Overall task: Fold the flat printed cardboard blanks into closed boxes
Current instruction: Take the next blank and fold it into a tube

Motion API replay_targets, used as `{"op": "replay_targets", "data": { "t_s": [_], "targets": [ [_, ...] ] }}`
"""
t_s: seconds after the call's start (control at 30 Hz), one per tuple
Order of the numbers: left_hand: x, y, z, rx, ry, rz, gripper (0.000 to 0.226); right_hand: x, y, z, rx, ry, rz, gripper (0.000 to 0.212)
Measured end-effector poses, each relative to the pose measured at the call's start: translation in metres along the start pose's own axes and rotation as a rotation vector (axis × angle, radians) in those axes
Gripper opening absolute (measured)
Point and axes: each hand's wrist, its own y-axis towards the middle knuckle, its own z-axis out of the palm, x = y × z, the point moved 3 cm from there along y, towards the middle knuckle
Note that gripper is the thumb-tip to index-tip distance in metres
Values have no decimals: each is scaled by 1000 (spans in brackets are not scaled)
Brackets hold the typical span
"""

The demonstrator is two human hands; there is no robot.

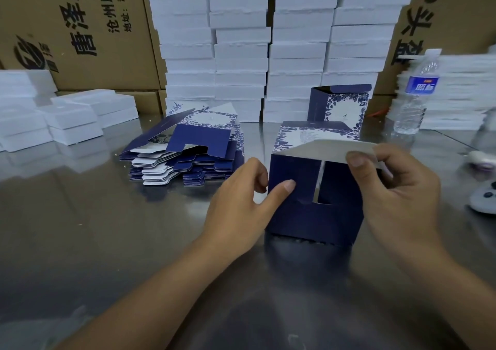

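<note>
Head view, findings as follows. Your left hand (239,204) grips the dark blue cardboard box (314,215) by its left edge: the thumb presses flat on the near panel and the other fingers are curled against the side. Your right hand (397,185) pinches the white-backed flap (335,151), thumb above and fingers curled beneath it. That flap is hinged along the upper edge of the near face and stands lifted, not tucked. The box sits between your two hands on the reflective metal surface (107,228). Its near face shows blue flaps folded in, with a narrow slit between them. Its upper face carries a blue floral border round a white field.

Beyond your left hand lies a pile of flat blue-and-white printed cardboard blanks (188,159), loosely stacked, the top ones askew. Beyond your right hand, behind the held box, stands a second blue floral box (339,105), upright with its top flap raised. A clear plastic water bottle with a blue label (413,94) stands further right of it.

Tall stacks of white boxes (268,48) line the back, flanked by brown printed cartons (80,27). Low white plastic cases (72,116) lie far left of your left hand. A white object (483,202) at the right edge is too cropped to identify.
</note>
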Motion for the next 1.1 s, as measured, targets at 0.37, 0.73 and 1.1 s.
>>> {"op": "replay_targets", "data": {
  "t_s": [0.37,0.73,1.1],
  "targets": [
    [-15,-1,-13,-100,188,133,37,18,-2,2,75,-58,-118,18],
    [-15,-1,-18,-135,226,113,40,18,-2,3,136,-75,-149,10],
    [-7,4,-14,-90,165,112,40,13,-2,3,128,-123,-133,5]
  ]
}}
